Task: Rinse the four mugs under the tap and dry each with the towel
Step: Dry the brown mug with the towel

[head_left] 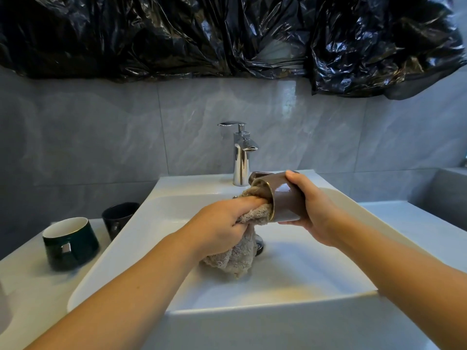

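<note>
My right hand (313,210) grips a brown mug (283,198) on its side above the white sink (290,281), the gold-rimmed mouth facing left. My left hand (222,223) holds a beige towel (237,258) and pushes part of it into the mug's mouth; the rest hangs down over the basin. A dark green mug (70,242) with a white inside stands upright on the counter at the left. A black mug (118,218) stands behind it, close to the sink's edge. The chrome tap (241,157) rises behind the brown mug; no water shows.
The white counter (32,286) runs along both sides of the sink. Grey marble tiles (101,137) cover the wall, and crumpled black plastic sheeting (227,34) hangs above them. The drain (260,245) lies partly hidden behind the hanging towel.
</note>
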`<state>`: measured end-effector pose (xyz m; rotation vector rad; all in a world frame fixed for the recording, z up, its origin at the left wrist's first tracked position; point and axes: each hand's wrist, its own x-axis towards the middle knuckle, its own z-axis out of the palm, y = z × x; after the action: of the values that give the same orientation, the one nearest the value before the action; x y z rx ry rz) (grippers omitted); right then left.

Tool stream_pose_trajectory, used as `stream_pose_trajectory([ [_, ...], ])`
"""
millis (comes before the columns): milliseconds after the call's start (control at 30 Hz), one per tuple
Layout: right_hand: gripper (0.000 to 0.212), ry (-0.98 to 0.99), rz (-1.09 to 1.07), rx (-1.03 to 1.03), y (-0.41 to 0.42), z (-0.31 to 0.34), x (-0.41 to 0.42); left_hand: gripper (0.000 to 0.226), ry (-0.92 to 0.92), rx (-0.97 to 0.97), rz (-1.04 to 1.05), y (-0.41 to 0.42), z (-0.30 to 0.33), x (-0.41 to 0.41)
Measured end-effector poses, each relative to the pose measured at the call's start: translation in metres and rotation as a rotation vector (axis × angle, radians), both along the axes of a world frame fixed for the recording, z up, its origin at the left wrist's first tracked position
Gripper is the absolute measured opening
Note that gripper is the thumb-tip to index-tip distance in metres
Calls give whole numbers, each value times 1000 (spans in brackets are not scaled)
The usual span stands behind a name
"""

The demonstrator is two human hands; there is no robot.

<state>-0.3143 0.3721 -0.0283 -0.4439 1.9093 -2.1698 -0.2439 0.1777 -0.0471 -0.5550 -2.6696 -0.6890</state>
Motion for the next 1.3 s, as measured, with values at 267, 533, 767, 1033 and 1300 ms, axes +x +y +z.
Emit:
stream_pose_trajectory([
  [267,29,19,98,88,-5,-1,5,56,-45,-297,98,10,3,1],
  [533,35,98,186,180,-9,-3,10,31,-67,-412,188,12,-2,-4],
  [767,45,95,211,43,-1,-1,0,40,251,-463,182,7,8,9],
  [1033,50,212,77,71,0,12,-7,42,539,-514,98,6,7,2],
  [1300,20,395,22,332,-5,30,-14,37,574,-623,80,7,6,5],
])
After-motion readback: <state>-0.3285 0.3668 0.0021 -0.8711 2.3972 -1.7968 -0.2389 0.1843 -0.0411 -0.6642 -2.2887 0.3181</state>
